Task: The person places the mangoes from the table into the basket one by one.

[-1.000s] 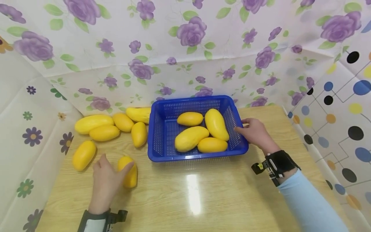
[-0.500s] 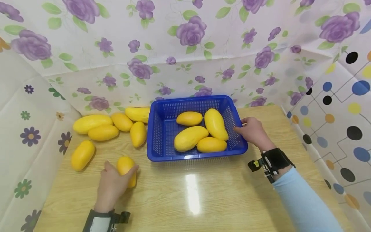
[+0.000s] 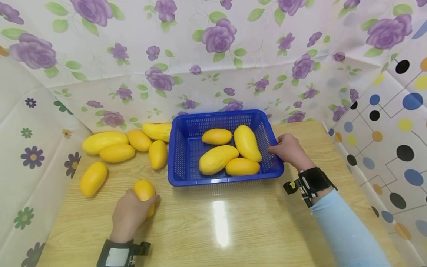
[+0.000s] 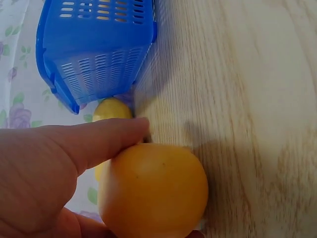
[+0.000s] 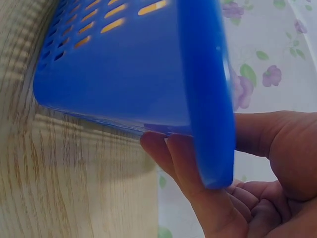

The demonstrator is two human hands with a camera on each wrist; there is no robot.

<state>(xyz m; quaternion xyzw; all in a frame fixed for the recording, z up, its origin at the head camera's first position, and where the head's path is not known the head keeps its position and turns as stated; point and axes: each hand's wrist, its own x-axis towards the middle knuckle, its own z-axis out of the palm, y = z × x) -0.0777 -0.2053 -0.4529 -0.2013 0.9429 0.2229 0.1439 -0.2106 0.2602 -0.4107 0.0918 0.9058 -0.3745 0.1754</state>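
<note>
My left hand (image 3: 128, 215) grips a yellow mango (image 3: 144, 190) on the table, thumb on its right side and fingers on its left. In the left wrist view the mango's rounded end (image 4: 156, 191) fills the space beside the thumb, and the fingers are mostly hidden behind it. At the blue plastic basket (image 3: 227, 181), my right hand (image 3: 291, 151) pinches the right rim, as the right wrist view shows with thumb and fingers on either side of the rim (image 5: 205, 99). Inside the basket lie several mangoes (image 3: 218, 159), grouped towards its right side.
Several more mangoes (image 3: 117, 152) lie left of the basket near the back wall, and a single mango (image 3: 94, 179) is at the table's left. Flowered sheeting (image 3: 217, 37) stands behind the wooden table (image 3: 253, 222), with patterned sheets on both sides.
My left hand has moved right and closed round the mango from a spread pose. The right hand stays on the basket rim, and the basket keeps its place.
</note>
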